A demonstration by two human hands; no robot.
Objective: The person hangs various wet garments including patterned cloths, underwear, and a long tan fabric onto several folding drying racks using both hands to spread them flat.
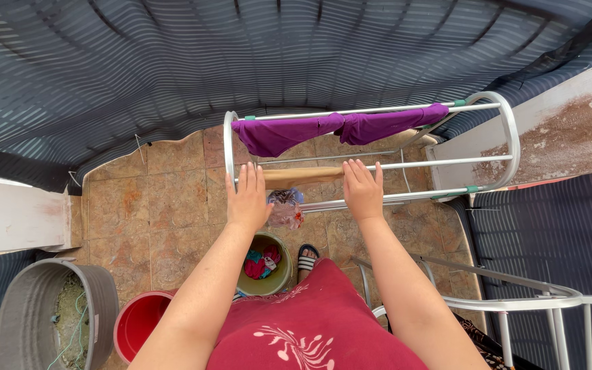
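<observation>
Both flat, spread hands (248, 199) (362, 190) on tan cloth (301, 176), purple garment (337, 129) beyond, bucket (266, 264) below.

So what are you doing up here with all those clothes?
A person stands at a white drying rack on a tiled balcony. Both hands, the left hand and the right hand, lie flat on a beige cloth draped over a middle bar. A purple garment already hangs on the bar behind. Down by the feet, a green bucket holds more colourful laundry, with a red bucket beside it.
</observation>
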